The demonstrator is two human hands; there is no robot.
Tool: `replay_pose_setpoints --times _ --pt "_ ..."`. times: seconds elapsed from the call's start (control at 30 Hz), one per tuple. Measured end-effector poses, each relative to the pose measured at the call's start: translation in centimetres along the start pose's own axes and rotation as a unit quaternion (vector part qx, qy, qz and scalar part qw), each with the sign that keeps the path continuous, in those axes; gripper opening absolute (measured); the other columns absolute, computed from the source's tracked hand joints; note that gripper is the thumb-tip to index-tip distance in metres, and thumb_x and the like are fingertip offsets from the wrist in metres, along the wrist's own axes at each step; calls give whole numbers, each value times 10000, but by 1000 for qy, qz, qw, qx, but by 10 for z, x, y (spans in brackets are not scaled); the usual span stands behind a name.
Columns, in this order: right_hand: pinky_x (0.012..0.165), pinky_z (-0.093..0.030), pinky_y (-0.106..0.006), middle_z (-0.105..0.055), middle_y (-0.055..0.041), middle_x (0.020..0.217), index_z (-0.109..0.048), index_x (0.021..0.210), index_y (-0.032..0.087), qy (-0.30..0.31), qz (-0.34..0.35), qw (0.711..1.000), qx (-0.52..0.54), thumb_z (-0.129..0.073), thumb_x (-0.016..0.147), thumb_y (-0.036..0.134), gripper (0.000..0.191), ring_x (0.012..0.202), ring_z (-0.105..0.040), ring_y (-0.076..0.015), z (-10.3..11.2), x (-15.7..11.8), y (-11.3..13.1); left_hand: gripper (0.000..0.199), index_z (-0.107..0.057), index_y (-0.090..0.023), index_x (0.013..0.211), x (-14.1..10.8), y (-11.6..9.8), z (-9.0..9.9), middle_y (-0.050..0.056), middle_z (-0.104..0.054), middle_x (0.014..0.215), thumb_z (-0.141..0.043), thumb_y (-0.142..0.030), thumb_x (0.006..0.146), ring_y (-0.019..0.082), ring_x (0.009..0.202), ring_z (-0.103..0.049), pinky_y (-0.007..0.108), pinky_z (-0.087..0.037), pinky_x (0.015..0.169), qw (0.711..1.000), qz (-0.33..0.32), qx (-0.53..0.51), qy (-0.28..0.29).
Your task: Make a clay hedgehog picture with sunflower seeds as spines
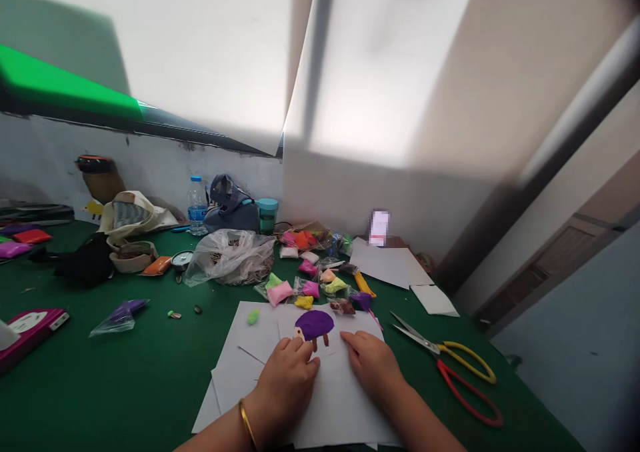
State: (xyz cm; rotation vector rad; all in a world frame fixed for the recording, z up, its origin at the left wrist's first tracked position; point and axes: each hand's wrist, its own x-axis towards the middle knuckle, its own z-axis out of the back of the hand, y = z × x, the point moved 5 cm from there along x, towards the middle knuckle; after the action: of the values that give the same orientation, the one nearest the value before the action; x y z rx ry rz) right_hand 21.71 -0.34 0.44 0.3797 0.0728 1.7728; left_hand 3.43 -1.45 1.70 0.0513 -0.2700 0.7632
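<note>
A flattened purple modelling-clay animal (315,323) lies on white paper (345,399). It has a pale face with a dark eye and brown legs. My left hand (290,375) is closed, its fingers curled at the face and front leg; whatever lies under the fingertips is hidden. My right hand (371,362) rests on the paper to the right of the figure, index finger stretched out, apart from the clay, with nothing visible in it. A small green clay lump (253,316) sits on the paper at the upper left.
Large scissors (440,349) lie spread at the right. Behind the paper are several bagged clay pieces (307,289) and a clear plastic bag (233,255). A water bottle (197,205), a phone (379,227) and a magenta box (33,332) stand or lie farther out on the green table (125,392).
</note>
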Motion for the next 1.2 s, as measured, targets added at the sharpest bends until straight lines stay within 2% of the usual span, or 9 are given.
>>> replay_pose_setpoints --times 0.2,0.3,0.43,0.63,0.87,1.2 --pt "712 -429 -256 -691 -42 863 -707 1102 250 25 63 998 8 -461 923 174 313 806 -636 -180 -4 -5 11 58 -654 -185 827 -2 5 4 54 -631 977 -614 -149 849 245 961 -515 404 -350 845 999 34 22 -24" --pt "752 -433 -257 -700 -49 909 -690 1113 233 12 58 997 41 -442 926 157 320 846 -640 -181 -3 -4 16 60 -647 -200 842 -3 2 -2 39 -622 903 -615 -151 855 223 872 -514 390 -356 811 1000 8 16 -20" --pt "772 -431 -234 -710 -23 939 -695 1034 240 50 73 992 87 -472 900 133 282 871 -642 -159 -5 -1 30 63 -645 -215 860 -4 0 -8 31 -607 857 -626 -156 864 213 826 -510 374 -358 769 1000 2 8 -25" --pt "778 -427 -234 -717 -28 933 -709 1022 235 80 64 992 70 -481 899 143 274 881 -648 -165 -4 4 46 89 -638 -203 834 -4 1 -8 33 -603 843 -615 -122 862 207 826 -518 368 -377 774 999 5 1 -36" --pt "768 -419 -242 -720 -26 946 -709 1039 243 83 55 993 65 -480 896 149 286 895 -649 -170 -4 5 47 136 -645 -185 828 -3 0 -10 50 -623 843 -569 -75 850 213 799 -540 351 -419 708 1000 18 -10 -14" --pt "772 -422 -241 -728 -22 973 -712 1069 254 89 35 993 70 -482 906 165 295 913 -654 -171 -3 6 48 261 -665 -154 979 -4 0 -15 89 -632 917 -526 -39 790 245 838 -550 385 -476 735 999 33 -17 10"
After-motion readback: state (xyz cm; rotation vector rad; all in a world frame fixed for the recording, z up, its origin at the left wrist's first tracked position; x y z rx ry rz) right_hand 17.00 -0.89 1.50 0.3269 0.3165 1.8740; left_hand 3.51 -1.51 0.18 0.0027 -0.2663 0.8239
